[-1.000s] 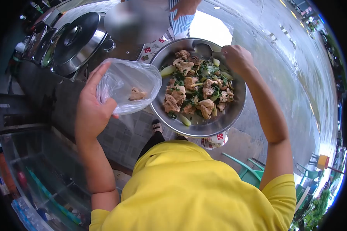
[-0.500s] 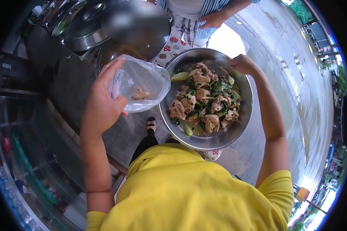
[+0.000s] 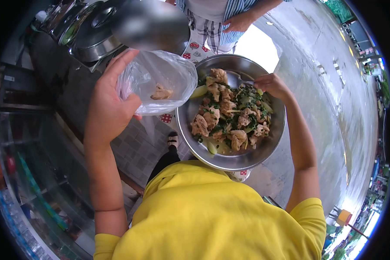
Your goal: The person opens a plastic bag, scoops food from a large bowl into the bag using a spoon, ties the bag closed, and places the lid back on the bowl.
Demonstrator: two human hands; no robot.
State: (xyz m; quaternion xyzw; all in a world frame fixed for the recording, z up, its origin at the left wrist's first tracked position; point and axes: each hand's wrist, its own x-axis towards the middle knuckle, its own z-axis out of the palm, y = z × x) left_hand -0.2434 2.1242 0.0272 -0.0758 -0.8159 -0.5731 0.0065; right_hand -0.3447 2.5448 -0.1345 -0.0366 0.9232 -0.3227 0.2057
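My left hand (image 3: 112,102) grips the rim of a clear plastic bag (image 3: 136,82), its mouth held wide. A single piece of cooked meat (image 3: 161,92) shows inside the bag. To the right is a large steel basin (image 3: 271,143) with chunks of cooked meat (image 3: 212,116), dark leafy greens (image 3: 247,96) and pale green vegetable pieces (image 3: 199,92). At the basin's upper right edge, my right hand (image 3: 271,85) is closed around the handle of a metal spoon (image 3: 235,79). The spoon's bowl lies in the basin beside the upper meat pieces.
Past the basin stands a person in a striped shirt (image 3: 235,30), one hand showing. Lidded metal pots (image 3: 95,43) line the upper left, near a large blurred round lid (image 3: 149,26). A patterned cloth (image 3: 194,53) covers the table. A glass case (image 3: 39,173) is at lower left.
My left hand and the bag have shifted slightly up, the bag moving right toward the basin. The spoon has moved among the upper meat pieces, and a chunk there has changed position.
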